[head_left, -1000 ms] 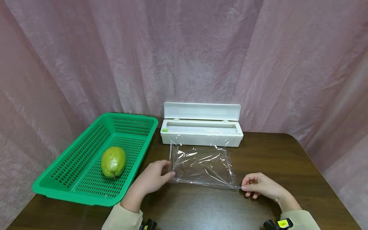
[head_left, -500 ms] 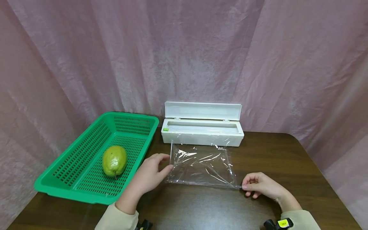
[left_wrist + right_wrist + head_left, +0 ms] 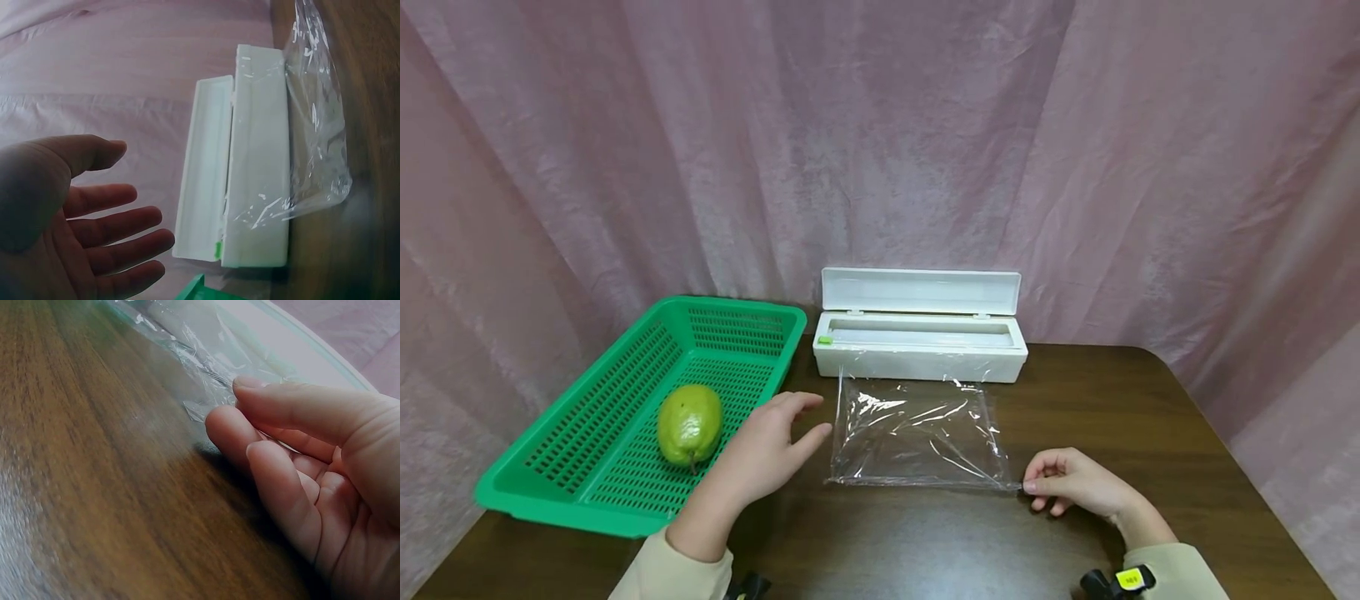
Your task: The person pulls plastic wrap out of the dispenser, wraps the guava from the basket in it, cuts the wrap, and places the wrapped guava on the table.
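Note:
A sheet of clear plastic wrap reaches from the white dispenser box toward the near side of the table, its front edge slightly bunched. My right hand pinches the near right corner of the wrap between thumb and fingers. To the left of the sheet, my left hand hovers apart from it, between wrap and basket, with nothing in it. In the left wrist view its fingers are spread and relaxed. The box lid stands raised at the back, and a roll shows inside.
A green plastic basket stands on the left side of the brown wooden table, holding one yellow-green guava-like fruit. Pink curtains hang behind and at both sides.
My left hand has drawn away to the left from the wrap's left edge, and that front left corner now lies free. My right hand keeps its pinch with little movement.

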`<move>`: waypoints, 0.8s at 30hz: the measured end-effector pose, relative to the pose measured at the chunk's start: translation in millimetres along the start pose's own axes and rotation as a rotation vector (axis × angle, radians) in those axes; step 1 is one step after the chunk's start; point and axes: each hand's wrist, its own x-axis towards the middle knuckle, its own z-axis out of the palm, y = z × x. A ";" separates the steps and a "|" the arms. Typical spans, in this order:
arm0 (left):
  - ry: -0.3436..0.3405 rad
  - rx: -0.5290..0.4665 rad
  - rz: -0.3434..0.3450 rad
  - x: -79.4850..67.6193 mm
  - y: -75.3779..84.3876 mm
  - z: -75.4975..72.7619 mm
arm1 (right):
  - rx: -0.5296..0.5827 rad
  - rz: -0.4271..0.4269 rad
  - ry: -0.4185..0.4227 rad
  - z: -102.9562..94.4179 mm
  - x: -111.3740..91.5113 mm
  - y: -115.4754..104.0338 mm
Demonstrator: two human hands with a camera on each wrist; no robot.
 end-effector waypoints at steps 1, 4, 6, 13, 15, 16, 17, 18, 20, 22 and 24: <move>-0.001 0.007 -0.002 -0.7 -0.3 -1.9 | 0.001 0.002 -0.001 0.1 0.2 0.3; -0.002 0.019 -0.011 -2.5 -2.0 -7.3 | -0.003 -0.001 -0.004 0.4 0.7 0.7; -0.001 0.022 -0.018 -3.3 -3.5 -10.5 | -0.007 -0.006 -0.006 0.5 0.9 0.3; 0.012 0.024 -0.024 -5.5 -10.4 -15.2 | 0.002 -0.009 -0.014 -0.1 1.2 -0.9; 0.025 0.032 -0.026 -6.1 -12.7 -15.8 | 0.008 -0.006 -0.014 -0.3 1.4 -0.7; 0.030 0.034 -0.029 -6.5 -13.9 -16.3 | 0.010 -0.005 -0.013 -0.3 1.5 -0.4; 0.036 0.038 -0.031 -6.9 -15.1 -16.9 | 0.011 -0.004 -0.012 -0.3 1.6 -0.1; 0.043 0.038 -0.033 -7.3 -16.4 -17.6 | 0.013 -0.001 -0.009 -0.3 1.8 0.3; 0.055 0.042 -0.036 -7.7 -19.6 -19.2 | 0.014 0.002 -0.005 -0.3 1.9 1.2; 0.066 0.040 -0.036 -8.0 -23.1 -20.7 | 0.012 0.002 -0.002 -0.4 1.8 1.8; 0.081 0.040 -0.032 -8.2 -27.0 -21.6 | 0.010 0.003 0.002 -0.4 1.5 2.1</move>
